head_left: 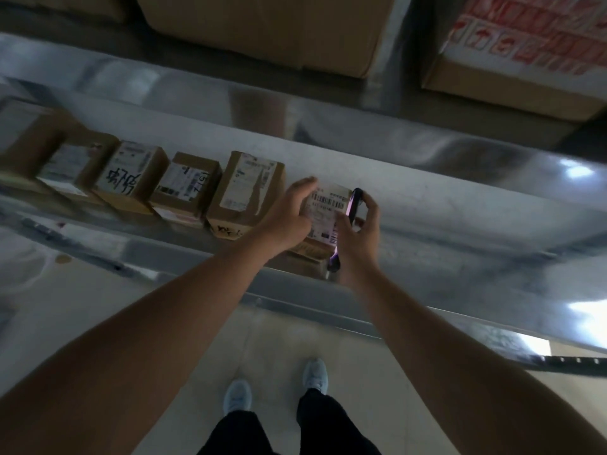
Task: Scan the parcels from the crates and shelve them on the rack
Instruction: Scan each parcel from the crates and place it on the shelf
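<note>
Parcel, a small brown cardboard box with a white barcode label, sits gripped in our left hand at the metal rack shelf's edge while our right hand clasps a dark phone scanner, so it could tip off.

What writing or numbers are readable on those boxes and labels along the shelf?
None reads with certainty.
Barcode label on the small cardboard parcel between both hands: print too blurred.
Black handwritten marks on the brown shelf boxes: illegible.
Red symbols on the large top-right carton: too blurred.
</note>
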Motion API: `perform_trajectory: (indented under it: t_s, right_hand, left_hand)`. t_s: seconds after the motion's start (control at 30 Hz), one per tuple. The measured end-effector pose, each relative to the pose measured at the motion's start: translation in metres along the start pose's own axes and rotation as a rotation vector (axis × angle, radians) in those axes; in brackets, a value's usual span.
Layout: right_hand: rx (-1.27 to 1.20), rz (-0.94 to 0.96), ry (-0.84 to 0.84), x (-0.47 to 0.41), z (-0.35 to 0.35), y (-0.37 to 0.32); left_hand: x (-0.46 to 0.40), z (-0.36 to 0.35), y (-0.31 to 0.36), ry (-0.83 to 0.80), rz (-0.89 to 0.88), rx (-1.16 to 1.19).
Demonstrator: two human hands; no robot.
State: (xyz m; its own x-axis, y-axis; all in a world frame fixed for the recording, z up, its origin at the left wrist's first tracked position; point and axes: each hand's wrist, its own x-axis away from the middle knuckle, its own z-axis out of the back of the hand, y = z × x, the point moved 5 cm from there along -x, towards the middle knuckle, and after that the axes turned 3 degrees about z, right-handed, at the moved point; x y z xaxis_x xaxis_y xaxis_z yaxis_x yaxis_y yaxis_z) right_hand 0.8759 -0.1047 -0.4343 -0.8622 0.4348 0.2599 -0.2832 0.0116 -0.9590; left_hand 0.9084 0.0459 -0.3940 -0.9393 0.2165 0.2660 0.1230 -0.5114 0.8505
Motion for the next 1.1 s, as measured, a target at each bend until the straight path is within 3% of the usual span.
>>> perform_trajectory:
  t_s: [0.37,0.7,1.1]
  right_hand:
    - [0.097,0.068,0.005,-0.004,-0.019,0.007]
    - [0.077,0.030,0.013,0.001,-0.006,-0.007]
    - [0.432,0.214,0.080,0.089,0.053,-0.061]
  left_hand:
    - [-0.007,0.005,-0.008,0.014,0.022,-0.018]
    - [0.007,0.005,0.011,0.123,-0.143,-0.372]
    - [0.071,0.017,0.060,-0.135,-0.417,-0.555]
